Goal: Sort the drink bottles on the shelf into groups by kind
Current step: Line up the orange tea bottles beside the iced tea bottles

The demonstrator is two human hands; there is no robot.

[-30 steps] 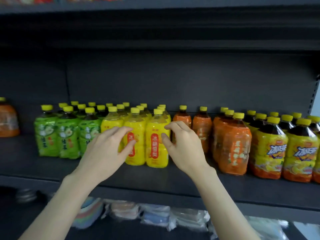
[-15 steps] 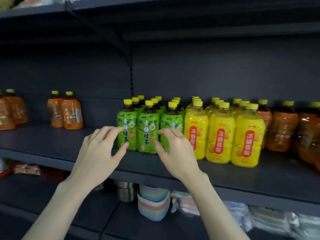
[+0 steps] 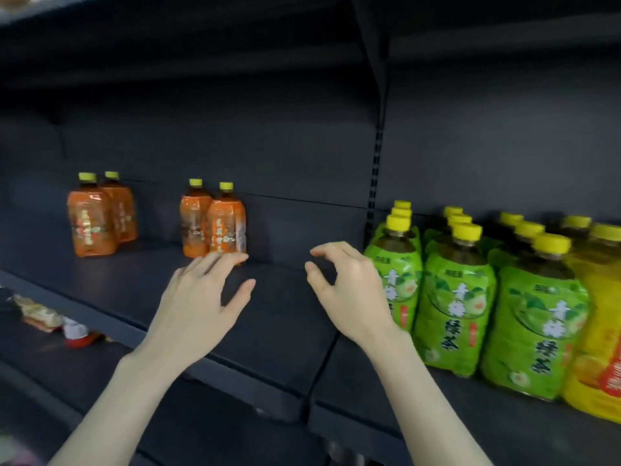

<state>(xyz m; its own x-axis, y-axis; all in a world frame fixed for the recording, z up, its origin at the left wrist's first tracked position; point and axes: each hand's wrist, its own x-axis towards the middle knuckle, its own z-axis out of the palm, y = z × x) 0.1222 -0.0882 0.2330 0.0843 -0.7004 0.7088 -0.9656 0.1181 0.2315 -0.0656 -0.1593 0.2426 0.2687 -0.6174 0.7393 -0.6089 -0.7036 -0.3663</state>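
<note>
Head view: your left hand [image 3: 198, 307] is spread, fingers straight and apart, holding nothing. It hovers over a bare stretch of the dark shelf [image 3: 289, 334]. Its fingertips lie in front of the base of the nearer pair of orange bottles [image 3: 218, 223]; contact cannot be confirmed.

Your right hand [image 3: 353, 297] is loosely curled, thumb and forefinger apart, gripping nothing. It sits just left of the green-label bottles [image 3: 450, 297] and overlaps the leftmost one in the picture; touching or apart cannot be told.

The green-label bottles stand upright in rows on the right section of the shelf, yellow caps up. The yellow bottles [image 3: 601, 317] stand directly beside them at the right edge. A second pair of orange bottles [image 3: 94, 220] stands further left, well apart from the green group. Snack packets [image 3: 37, 312] lie on the lower shelf at left.
</note>
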